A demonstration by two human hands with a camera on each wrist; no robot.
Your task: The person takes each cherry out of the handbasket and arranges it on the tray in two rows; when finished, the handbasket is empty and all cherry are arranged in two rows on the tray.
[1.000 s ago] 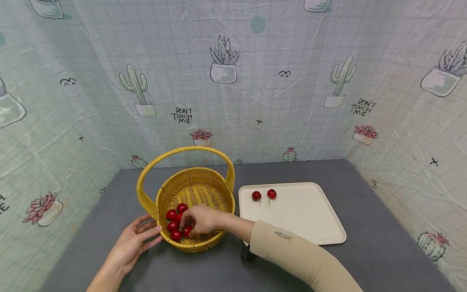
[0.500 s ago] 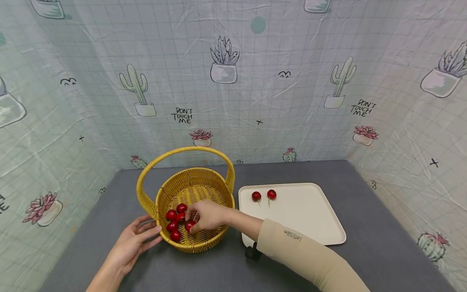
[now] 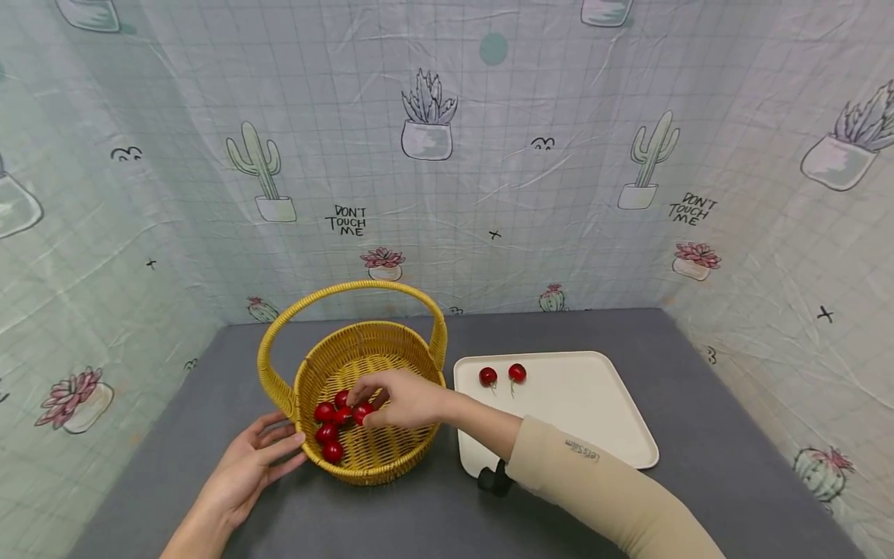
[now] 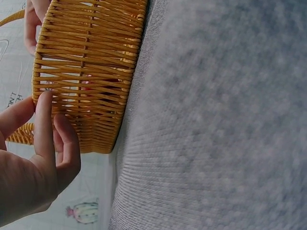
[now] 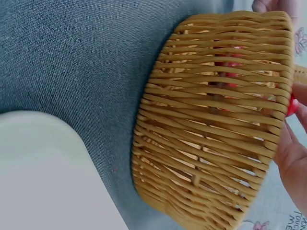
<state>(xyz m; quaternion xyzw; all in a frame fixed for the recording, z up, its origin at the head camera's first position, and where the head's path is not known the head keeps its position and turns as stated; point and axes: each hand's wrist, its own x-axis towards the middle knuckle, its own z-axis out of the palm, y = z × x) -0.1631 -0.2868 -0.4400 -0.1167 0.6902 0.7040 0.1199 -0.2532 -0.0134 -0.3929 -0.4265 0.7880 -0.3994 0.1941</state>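
A yellow wicker basket (image 3: 369, 472) with an arched handle stands on the grey cloth, several red cherries (image 3: 326, 433) gathered in its left side. Inside it, my right hand (image 3: 408, 400) pinches one cherry (image 3: 362, 412) between thumb and fingers, above the basket floor. That cherry (image 5: 291, 105) also shows past the rim in the right wrist view. My left hand (image 3: 246, 470) holds the basket's left side, its thumb at the rim and fingers against the outer wall. From the left wrist view, the index finger (image 4: 44, 124) lies on the weave.
To the right of the basket lies a white tray (image 3: 580, 411), with two stemmed cherries (image 3: 517, 373) near its back left corner. A black wrist device (image 3: 494, 480) hangs below the right forearm. Patterned cloth walls (image 3: 447, 194) enclose the back and sides.
My right hand has drawn the pinched cherry up and back from the cherries at the basket's front left. My left hand stays where it was on the basket.
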